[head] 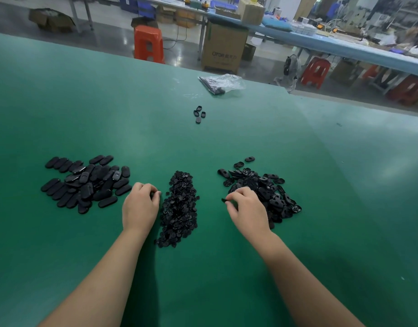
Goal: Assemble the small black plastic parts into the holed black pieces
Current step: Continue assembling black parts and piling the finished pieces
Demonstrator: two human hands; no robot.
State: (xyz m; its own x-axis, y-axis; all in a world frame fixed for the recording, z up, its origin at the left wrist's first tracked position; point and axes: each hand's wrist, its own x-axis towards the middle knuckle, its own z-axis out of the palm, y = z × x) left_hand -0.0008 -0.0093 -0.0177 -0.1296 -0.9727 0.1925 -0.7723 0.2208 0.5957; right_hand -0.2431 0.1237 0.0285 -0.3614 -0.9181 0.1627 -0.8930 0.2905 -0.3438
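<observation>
Small parts heaped centre — holed pieces right.

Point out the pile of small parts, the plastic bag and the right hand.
small parts pile (178, 208): head view, middle of the heap.
plastic bag (223, 83): head view, its clear middle.
right hand (249, 208): head view, back of the hand.

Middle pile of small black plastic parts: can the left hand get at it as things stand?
Probably yes. The left hand rests right beside the middle pile of small black plastic parts, with only bare green table between them.
</observation>
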